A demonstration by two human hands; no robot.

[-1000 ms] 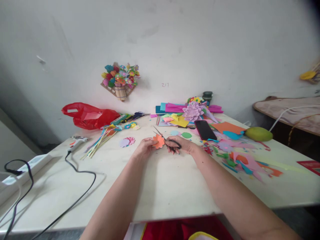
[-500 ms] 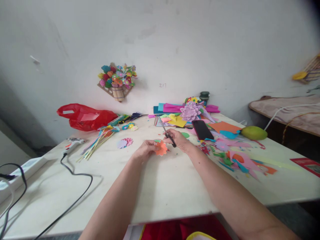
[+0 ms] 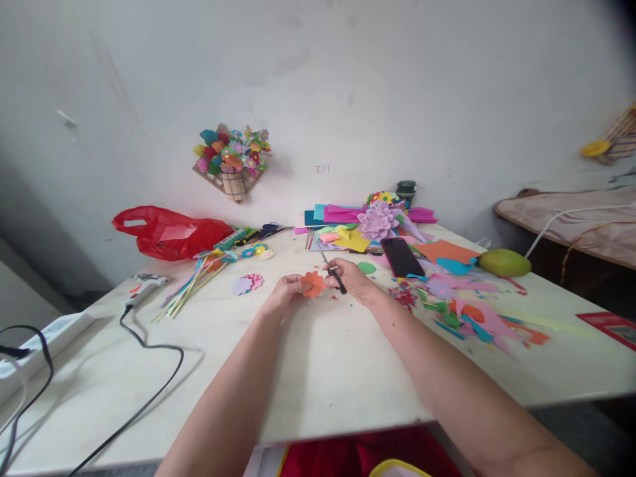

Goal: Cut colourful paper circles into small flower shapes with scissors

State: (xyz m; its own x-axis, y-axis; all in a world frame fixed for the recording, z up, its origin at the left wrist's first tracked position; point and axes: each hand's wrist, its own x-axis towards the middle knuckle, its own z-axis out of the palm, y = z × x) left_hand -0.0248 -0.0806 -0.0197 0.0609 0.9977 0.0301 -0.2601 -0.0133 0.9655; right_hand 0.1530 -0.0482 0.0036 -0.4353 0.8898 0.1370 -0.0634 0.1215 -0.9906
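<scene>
My left hand (image 3: 283, 295) pinches a small orange paper flower (image 3: 313, 284) just above the white table (image 3: 318, 371), near its middle. My right hand (image 3: 355, 278) is closed round the handles of black scissors (image 3: 332, 269), whose blades point up and away to the left, beside the flower. The two hands are close together. A green paper circle (image 3: 366, 267) lies just behind my right hand.
Coloured paper scraps (image 3: 472, 315), a stack of paper sheets (image 3: 348, 218), a lilac paper flower (image 3: 376, 220), a black phone (image 3: 400, 257) and a green fruit (image 3: 504, 263) lie right. Left are paper sticks (image 3: 193, 281), a glue gun (image 3: 144, 286) with cable, a red bag (image 3: 169, 232).
The scissors swung from lying level by the flower to pointing up and away. The flower turned in my left hand and shifted slightly left. The view moved a little.
</scene>
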